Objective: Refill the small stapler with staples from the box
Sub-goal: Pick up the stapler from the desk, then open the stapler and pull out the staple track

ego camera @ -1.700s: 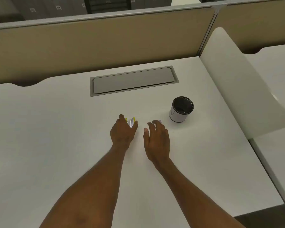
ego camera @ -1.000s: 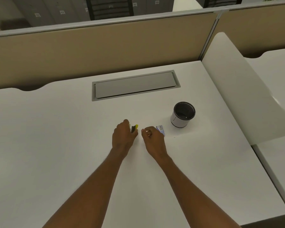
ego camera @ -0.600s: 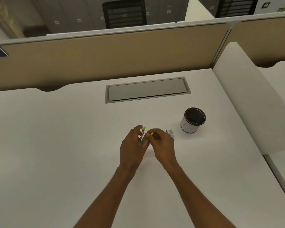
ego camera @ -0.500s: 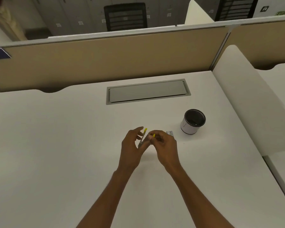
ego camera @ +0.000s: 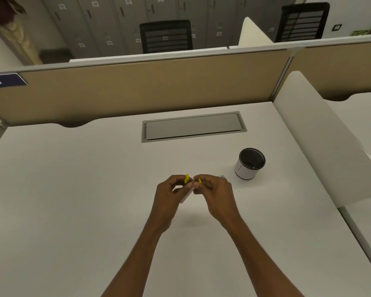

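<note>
Both hands hold the small stapler (ego camera: 189, 189) just above the white desk (ego camera: 73, 200). It has a pale body and two yellow ends that stand apart at the top. My left hand (ego camera: 169, 196) grips its body from the left. My right hand (ego camera: 214, 194) pinches the right yellow end with thumb and fingertips. Just beyond my right hand lies the small staple box (ego camera: 221, 176), flat on the desk and mostly hidden by my fingers. No loose staples can be made out.
A white cup with a dark inside (ego camera: 248, 163) stands to the right of the hands. A grey cable hatch (ego camera: 193, 126) is set into the desk behind them. A tan partition (ego camera: 137, 86) closes the back, and a white divider (ego camera: 321, 142) the right side.
Both hands went from resting on the desk beside the stapler and box to lifting the stapler between them. Its yellow ends have spread apart. The view has tilted upward.
</note>
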`<state>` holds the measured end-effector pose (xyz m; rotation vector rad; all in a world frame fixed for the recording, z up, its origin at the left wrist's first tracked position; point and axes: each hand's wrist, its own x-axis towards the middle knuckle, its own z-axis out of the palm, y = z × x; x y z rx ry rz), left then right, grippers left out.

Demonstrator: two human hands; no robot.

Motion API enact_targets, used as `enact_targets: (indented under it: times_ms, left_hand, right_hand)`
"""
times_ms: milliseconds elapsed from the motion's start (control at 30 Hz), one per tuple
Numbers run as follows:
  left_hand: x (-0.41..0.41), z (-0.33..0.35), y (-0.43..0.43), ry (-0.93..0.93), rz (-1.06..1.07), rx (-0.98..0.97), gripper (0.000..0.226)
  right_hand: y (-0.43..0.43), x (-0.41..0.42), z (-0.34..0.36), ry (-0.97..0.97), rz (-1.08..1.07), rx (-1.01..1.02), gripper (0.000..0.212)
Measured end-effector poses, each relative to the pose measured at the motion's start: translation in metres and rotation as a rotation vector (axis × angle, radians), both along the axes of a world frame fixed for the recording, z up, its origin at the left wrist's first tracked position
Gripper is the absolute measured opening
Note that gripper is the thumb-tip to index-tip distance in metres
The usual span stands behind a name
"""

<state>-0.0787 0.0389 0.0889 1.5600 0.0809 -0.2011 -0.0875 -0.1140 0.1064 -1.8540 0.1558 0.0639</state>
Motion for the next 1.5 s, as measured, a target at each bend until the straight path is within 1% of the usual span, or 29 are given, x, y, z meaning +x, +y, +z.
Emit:
enact_targets:
  times_ms: [133, 200, 433, 533, 600, 667, 700, 767, 833, 900, 933, 1000, 1100, 1333, 1400, 1500]
  left_hand:
    - [0.005, 0.002, 0.005, -0.038, -0.086, 0.13, 0.01]
    - [0.006, 0.001, 0.004, -0.048, -0.097, 0.156, 0.009]
    - [0.003, -0.003, -0.006, 0.015, -0.082, 0.082, 0.023]
    - [0.005, -0.006, -0.006, 0.02, 0.025, 0.091, 0.029]
    - [0.008, -0.006, -0.002, 0.023, 0.095, 0.06, 0.031]
    - [0.011, -0.005, -0.001, 0.042, 0.137, -0.028, 0.028]
    - [0.013, -0.005, -0.001, 0.075, 0.181, -0.109, 0.025]
    - [0.019, -0.005, 0.0, 0.165, 0.296, -0.338, 0.018]
    - [0.026, -0.008, 0.003, 0.236, 0.375, -0.622, 0.013]
    - [0.035, -0.012, 0.005, 0.296, 0.425, -0.87, 0.014]
    - [0.038, -0.013, 0.003, 0.319, 0.442, -0.962, 0.016]
    - [0.041, -0.015, -0.002, 0.357, 0.471, -1.092, 0.019]
    - [0.041, -0.015, -0.009, 0.4, 0.472, -1.179, 0.019]
    - [0.032, -0.015, -0.014, 0.452, 0.291, -1.166, 0.028]
    - [0.028, -0.013, -0.017, 0.46, 0.212, -1.171, 0.028]
    - [0.022, -0.012, -0.02, 0.455, 0.083, -1.108, 0.027]
  right_hand:
    - [-0.002, -0.003, 0.005, 0.046, 0.027, 0.029, 0.016]
    - [-0.001, -0.004, 0.007, 0.062, 0.018, 0.055, 0.017]
    - [0.005, -0.008, 0.011, 0.079, -0.01, 0.061, 0.015]
    - [0.011, -0.012, 0.011, 0.098, -0.095, 0.096, 0.016]
    - [0.015, -0.017, 0.01, 0.115, -0.188, 0.185, 0.011]
    - [0.019, -0.02, 0.01, 0.12, -0.269, 0.29, 0.007]
    - [0.021, -0.022, 0.01, 0.12, -0.297, 0.327, 0.007]
    - [0.025, -0.026, 0.014, 0.124, -0.337, 0.363, 0.01]
    - [0.03, -0.034, 0.016, 0.113, -0.373, 0.39, 0.012]
    - [0.036, -0.045, 0.017, 0.079, -0.392, 0.417, 0.011]
    - [0.039, -0.051, 0.016, 0.063, -0.386, 0.391, 0.012]
    - [0.045, -0.061, 0.012, 0.042, -0.342, 0.268, 0.015]
    - [0.05, -0.072, 0.002, 0.007, -0.255, 0.118, 0.019]
    - [0.041, -0.077, -0.006, -0.07, -0.146, -0.118, 0.017]
    - [0.039, -0.074, 0.001, -0.113, -0.173, -0.154, 0.012]
    - [0.036, -0.059, 0.01, -0.22, -0.239, -0.218, 0.007]
